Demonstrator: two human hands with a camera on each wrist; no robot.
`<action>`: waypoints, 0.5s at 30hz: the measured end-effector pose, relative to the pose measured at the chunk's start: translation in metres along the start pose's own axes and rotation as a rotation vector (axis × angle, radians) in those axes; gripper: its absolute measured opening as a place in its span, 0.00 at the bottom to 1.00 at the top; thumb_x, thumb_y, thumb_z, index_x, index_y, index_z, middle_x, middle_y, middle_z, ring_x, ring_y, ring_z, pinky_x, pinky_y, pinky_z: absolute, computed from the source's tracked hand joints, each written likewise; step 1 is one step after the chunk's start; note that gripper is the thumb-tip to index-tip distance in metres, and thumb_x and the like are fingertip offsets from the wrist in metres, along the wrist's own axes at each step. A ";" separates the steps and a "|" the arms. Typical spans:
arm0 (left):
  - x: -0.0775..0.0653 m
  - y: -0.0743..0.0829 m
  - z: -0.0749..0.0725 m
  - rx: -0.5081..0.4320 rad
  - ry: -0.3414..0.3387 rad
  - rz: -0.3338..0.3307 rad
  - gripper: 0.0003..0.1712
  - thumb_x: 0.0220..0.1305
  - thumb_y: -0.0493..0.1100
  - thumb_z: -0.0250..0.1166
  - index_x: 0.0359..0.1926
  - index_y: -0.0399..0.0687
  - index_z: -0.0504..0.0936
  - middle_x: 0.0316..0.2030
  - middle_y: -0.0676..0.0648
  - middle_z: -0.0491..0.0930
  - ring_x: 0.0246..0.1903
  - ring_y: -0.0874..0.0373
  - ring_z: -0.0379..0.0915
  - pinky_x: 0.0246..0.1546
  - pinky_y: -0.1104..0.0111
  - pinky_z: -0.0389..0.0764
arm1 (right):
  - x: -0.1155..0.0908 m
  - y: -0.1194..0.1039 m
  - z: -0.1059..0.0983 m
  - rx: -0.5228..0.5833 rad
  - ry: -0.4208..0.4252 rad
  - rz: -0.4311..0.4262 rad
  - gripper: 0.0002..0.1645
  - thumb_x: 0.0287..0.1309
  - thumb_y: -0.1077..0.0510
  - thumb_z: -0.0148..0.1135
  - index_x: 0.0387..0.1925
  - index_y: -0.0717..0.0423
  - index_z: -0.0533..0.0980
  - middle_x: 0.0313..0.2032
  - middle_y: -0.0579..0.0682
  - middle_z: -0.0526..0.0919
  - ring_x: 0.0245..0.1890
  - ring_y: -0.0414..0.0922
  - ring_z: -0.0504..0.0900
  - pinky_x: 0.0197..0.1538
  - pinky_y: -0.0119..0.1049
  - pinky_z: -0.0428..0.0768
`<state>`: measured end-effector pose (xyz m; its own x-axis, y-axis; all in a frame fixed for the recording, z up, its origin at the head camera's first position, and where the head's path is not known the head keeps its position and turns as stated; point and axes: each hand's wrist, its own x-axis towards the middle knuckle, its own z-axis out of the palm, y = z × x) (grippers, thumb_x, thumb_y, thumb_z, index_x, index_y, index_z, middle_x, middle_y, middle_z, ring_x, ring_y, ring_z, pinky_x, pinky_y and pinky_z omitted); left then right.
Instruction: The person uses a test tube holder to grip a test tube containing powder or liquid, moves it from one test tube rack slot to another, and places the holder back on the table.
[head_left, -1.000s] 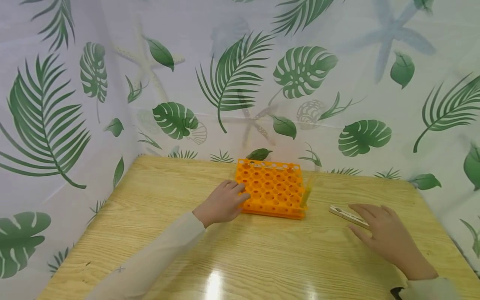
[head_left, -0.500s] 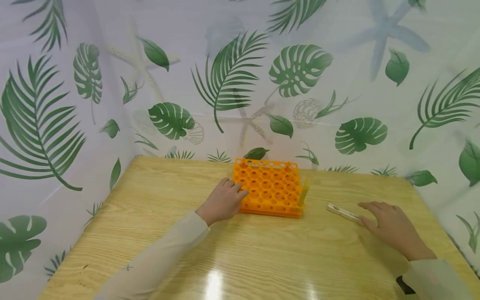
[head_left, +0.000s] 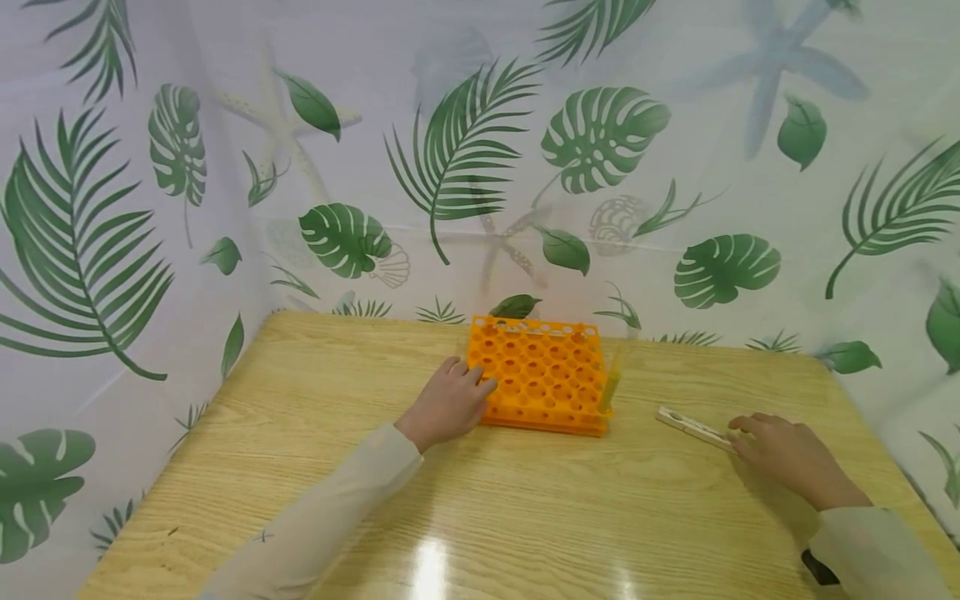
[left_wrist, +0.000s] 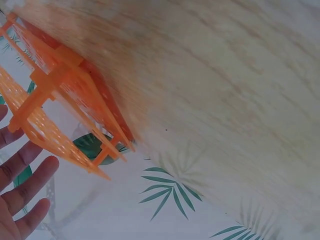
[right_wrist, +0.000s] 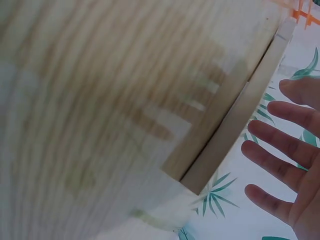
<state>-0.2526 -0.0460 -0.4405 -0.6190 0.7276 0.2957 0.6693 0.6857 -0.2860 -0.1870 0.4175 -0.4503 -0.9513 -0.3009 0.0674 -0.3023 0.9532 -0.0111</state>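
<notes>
An orange test tube rack [head_left: 551, 375] stands toward the table's back, and a test tube [head_left: 611, 387] with yellow liquid is upright at its right front corner. My left hand [head_left: 447, 404] rests at the rack's left edge. In the left wrist view its fingers [left_wrist: 30, 187] are spread loosely beside the rack, not curled round it. To the right lies a wooden test tube clamp [head_left: 693, 429], flat on the table. My right hand [head_left: 791, 460] is at the clamp's near end. Its fingers [right_wrist: 280, 137] are extended and apart above the clamp in the right wrist view, holding nothing.
The wood-grain table [head_left: 525, 517] runs back to a leaf-printed cloth [head_left: 480, 167], which hangs behind it and along the left. A dark band [head_left: 819, 568] shows at the right sleeve.
My right hand has drawn back to the right off the clamp, uncovering more of it. The left hand stays at the rack, and the camera view has shifted slightly.
</notes>
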 end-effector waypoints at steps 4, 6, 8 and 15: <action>-0.001 0.001 0.000 -0.011 0.003 -0.002 0.11 0.63 0.48 0.59 0.45 0.54 0.76 0.37 0.51 0.79 0.37 0.54 0.78 0.57 0.57 0.73 | 0.003 0.001 0.004 0.011 -0.021 -0.003 0.18 0.53 0.54 0.65 0.42 0.62 0.79 0.35 0.59 0.83 0.28 0.51 0.82 0.27 0.45 0.78; -0.001 0.001 0.000 -0.010 0.003 -0.003 0.11 0.63 0.49 0.59 0.45 0.53 0.76 0.37 0.51 0.79 0.37 0.54 0.78 0.57 0.57 0.73 | 0.005 0.001 0.006 0.021 -0.029 -0.004 0.18 0.53 0.54 0.65 0.43 0.62 0.79 0.35 0.58 0.83 0.28 0.51 0.82 0.28 0.45 0.78; -0.002 0.001 0.001 -0.010 0.002 -0.004 0.11 0.63 0.49 0.59 0.45 0.54 0.76 0.37 0.51 0.79 0.37 0.54 0.78 0.57 0.57 0.73 | 0.007 0.001 0.008 0.033 -0.043 -0.007 0.18 0.53 0.54 0.64 0.43 0.61 0.79 0.35 0.57 0.83 0.29 0.50 0.82 0.29 0.46 0.78; -0.004 -0.001 0.004 -0.013 0.017 -0.001 0.10 0.63 0.49 0.60 0.44 0.54 0.76 0.36 0.52 0.77 0.36 0.55 0.76 0.55 0.58 0.73 | 0.012 -0.001 0.013 0.059 -0.061 -0.004 0.15 0.53 0.55 0.64 0.41 0.59 0.79 0.33 0.52 0.81 0.27 0.46 0.80 0.27 0.43 0.77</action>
<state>-0.2522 -0.0494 -0.4450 -0.6129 0.7260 0.3119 0.6739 0.6864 -0.2734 -0.1992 0.4120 -0.4626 -0.9514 -0.3080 0.0062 -0.3077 0.9490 -0.0694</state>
